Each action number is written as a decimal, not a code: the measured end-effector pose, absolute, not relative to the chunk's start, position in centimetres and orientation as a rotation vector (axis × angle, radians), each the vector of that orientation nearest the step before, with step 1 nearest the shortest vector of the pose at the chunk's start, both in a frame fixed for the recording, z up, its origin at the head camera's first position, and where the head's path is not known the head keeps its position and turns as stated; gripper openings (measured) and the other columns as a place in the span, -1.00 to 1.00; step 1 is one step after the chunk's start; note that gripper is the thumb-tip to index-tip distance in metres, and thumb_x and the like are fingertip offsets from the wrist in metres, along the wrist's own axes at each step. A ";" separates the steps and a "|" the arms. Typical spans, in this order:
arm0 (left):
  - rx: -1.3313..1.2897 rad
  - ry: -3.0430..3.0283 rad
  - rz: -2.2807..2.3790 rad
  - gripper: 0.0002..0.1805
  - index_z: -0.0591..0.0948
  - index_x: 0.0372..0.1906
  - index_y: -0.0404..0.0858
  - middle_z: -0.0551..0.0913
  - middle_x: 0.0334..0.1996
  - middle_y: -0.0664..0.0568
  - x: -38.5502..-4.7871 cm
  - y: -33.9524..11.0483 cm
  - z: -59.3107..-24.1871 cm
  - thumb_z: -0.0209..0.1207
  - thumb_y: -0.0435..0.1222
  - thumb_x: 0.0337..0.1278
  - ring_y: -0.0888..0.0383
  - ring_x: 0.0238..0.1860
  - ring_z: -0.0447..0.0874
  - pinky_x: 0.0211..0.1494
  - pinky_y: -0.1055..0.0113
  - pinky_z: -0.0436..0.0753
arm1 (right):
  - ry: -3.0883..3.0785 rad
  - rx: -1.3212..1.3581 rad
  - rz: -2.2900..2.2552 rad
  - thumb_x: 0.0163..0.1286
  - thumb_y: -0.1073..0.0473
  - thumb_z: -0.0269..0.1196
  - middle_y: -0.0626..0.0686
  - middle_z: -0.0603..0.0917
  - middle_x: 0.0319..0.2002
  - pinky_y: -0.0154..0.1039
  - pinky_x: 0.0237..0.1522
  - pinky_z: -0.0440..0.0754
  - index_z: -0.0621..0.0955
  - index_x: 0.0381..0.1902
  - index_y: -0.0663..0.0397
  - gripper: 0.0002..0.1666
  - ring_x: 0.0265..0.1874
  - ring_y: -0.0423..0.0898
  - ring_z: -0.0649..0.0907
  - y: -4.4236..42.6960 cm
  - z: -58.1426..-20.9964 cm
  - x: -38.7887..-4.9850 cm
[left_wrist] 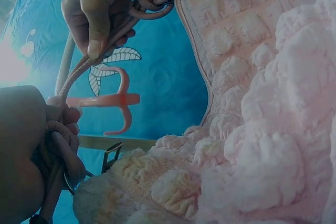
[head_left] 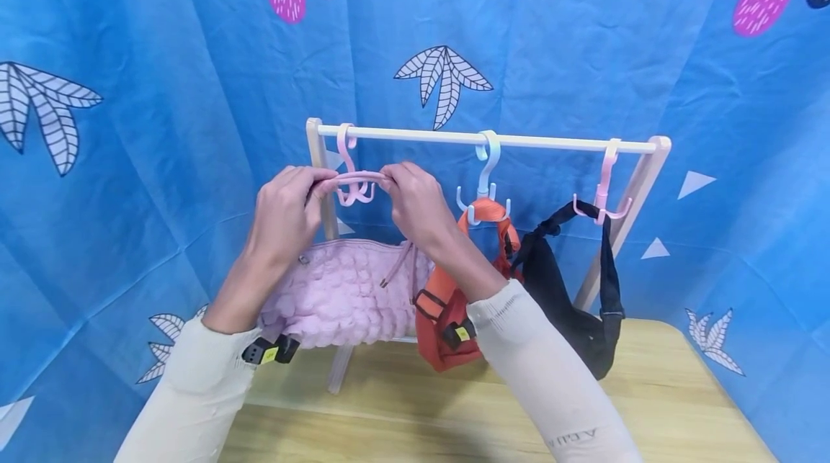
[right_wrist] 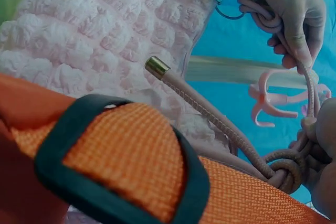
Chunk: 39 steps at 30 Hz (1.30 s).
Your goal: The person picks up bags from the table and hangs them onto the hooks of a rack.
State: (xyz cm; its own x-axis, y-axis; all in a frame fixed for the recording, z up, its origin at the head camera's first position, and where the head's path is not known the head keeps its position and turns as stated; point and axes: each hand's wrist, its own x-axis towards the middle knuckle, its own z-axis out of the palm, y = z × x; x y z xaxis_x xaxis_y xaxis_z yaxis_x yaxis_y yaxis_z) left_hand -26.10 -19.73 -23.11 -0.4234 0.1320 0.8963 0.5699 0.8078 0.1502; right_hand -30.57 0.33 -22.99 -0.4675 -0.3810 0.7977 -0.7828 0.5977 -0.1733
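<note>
A pink puffy handbag (head_left: pixel 350 290) hangs by its knotted cord strap (head_left: pixel 359 176), which both hands hold up in front of a pink hook (head_left: pixel 348 160) on the rack's left side. My left hand (head_left: pixel 282 222) pinches the strap's left part between thumb and fingers. On the right part of the strap, my right hand (head_left: pixel 418 204) does the same. Between them the strap runs in a short arch. In the right wrist view, a gold-tipped cord end (right_wrist: pixel 156 67) and a knot (right_wrist: pixel 286 170) show beside the right hand. The bag's base is partly hidden behind the left forearm.
A white-barred rack (head_left: pixel 421 135) stands on the wooden table (head_left: pixel 655 398). From its blue hook (head_left: pixel 488 168) hangs an orange bag (head_left: pixel 447 319), close to the right forearm. A black bag (head_left: pixel 570 304) hangs on another pink hook (head_left: pixel 604 186) at right. Blue patterned cloth (head_left: pixel 551 38) surrounds the table.
</note>
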 end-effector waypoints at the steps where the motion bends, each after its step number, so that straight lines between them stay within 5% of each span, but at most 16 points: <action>1: -0.518 -1.982 -0.544 -0.76 0.74 -0.06 -0.46 0.77 -0.31 -0.28 -26.2 -19.8 -23.1 0.22 -0.33 0.44 -0.13 -0.31 0.62 -0.27 0.09 0.57 | -2.093 0.911 0.689 0.59 0.27 0.15 0.20 0.76 -0.14 -0.13 0.12 0.75 0.69 -0.01 0.30 -0.77 -0.07 0.05 0.74 0.3 -22.9 -30.6; 10: -0.493 -1.989 -0.555 -0.77 0.75 -0.08 -0.47 0.80 -0.26 -0.31 -26.6 -20.1 -23.2 0.22 -0.34 0.44 -0.19 -0.26 0.72 -0.20 -0.01 0.66 | -2.203 0.873 0.683 0.62 0.25 0.12 0.18 0.77 -0.06 -0.14 0.18 0.73 0.69 0.06 0.25 -0.73 0.00 0.04 0.74 -0.1 -22.5 -31.0; 28: -0.484 -2.035 -0.576 -0.80 0.77 -0.10 -0.46 0.82 -0.20 -0.31 -26.8 -20.6 -24.4 0.24 -0.37 0.42 -0.20 -0.28 0.75 -0.24 -0.04 0.68 | -2.371 0.841 0.748 0.61 0.18 0.14 0.16 0.76 -0.09 -0.19 -0.02 0.78 0.72 0.08 0.22 -0.69 -0.10 0.00 0.74 -0.7 -23.3 -30.8; 39: -0.479 -2.043 -0.567 -0.80 0.76 -0.12 -0.47 0.81 -0.30 -0.30 -27.0 -20.7 -25.5 0.27 -0.38 0.39 -0.18 -0.34 0.71 -0.27 -0.02 0.66 | -2.436 0.806 0.759 0.58 0.18 0.19 0.14 0.77 -0.04 -0.20 0.04 0.78 0.72 0.14 0.19 -0.68 -0.05 -0.01 0.76 -0.7 -24.1 -30.2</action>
State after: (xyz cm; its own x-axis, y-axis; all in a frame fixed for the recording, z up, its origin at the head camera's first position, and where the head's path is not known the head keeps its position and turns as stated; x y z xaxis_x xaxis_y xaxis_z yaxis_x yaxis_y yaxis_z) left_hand -27.01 -20.74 -25.54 -0.4906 0.1098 0.8644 0.5395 0.8173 0.2023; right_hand -30.19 -0.71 -24.09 -0.7215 -0.3922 0.5707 -0.6469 0.6758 -0.3534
